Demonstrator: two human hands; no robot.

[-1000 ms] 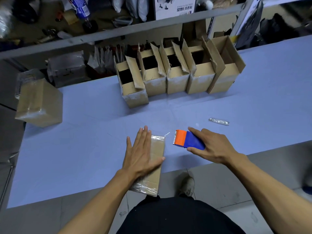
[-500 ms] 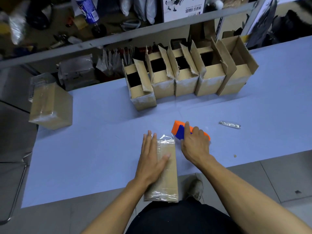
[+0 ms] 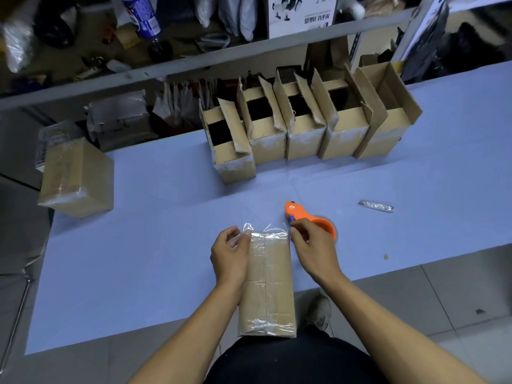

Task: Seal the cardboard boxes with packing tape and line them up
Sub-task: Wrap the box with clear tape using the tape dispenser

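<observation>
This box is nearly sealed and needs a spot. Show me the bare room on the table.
Widest bare patch: blue table between the taped cardboard cube at far left and the long taped box under both hands. Another lies right of the orange tape dispenser, past the silver foil packet. The row of open-flapped cartons crowds the back.

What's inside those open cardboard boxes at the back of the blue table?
The five open brown cardboard boxes stand in a row with flaps up. Three of them show something dark inside. What it is cannot be told; flaps and walls hide the rest.
</observation>
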